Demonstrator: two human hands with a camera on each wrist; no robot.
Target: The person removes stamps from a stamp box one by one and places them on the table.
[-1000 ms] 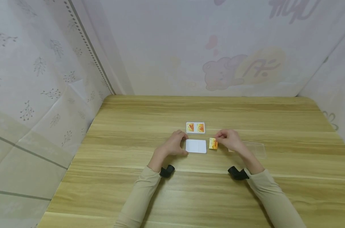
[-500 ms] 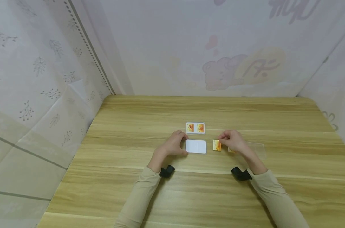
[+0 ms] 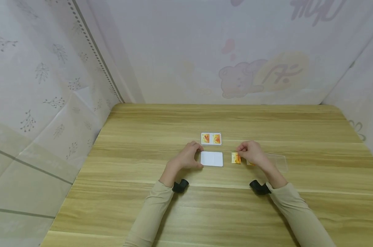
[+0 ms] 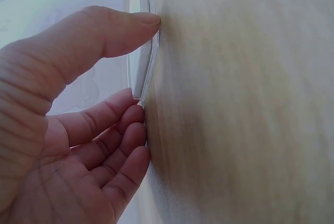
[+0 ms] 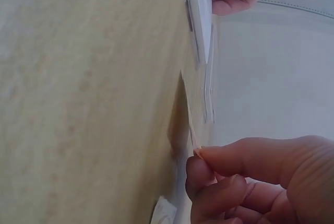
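With thumb and forefinger, my left hand [image 3: 188, 156] holds the left end of a white rectangular card in a clear plastic case [image 3: 212, 159]. In the left wrist view the thumb lies along one edge of the case [image 4: 140, 70], and a fingertip meets its corner. My right hand [image 3: 253, 153] pinches a small yellow-and-orange printed paper piece [image 3: 236, 158] by its upper right corner, just right of the white card. Seen edge-on from the right wrist, the thin paper piece [image 5: 189, 117] slants close over the table.
Behind the white card lies a similar card [image 3: 211, 139] bearing two orange pictures. A clear plastic sheet [image 3: 278, 162] lies to the right, partly behind my right wrist, with another orange piece [image 3: 250, 163] at its left. Pale patterned curtains surround the wooden table [image 3: 192, 219].
My right hand has moved rightward with the paper piece, widening the gap to the white card, and has slowed over the last half second. The left hand and white card have stayed put.
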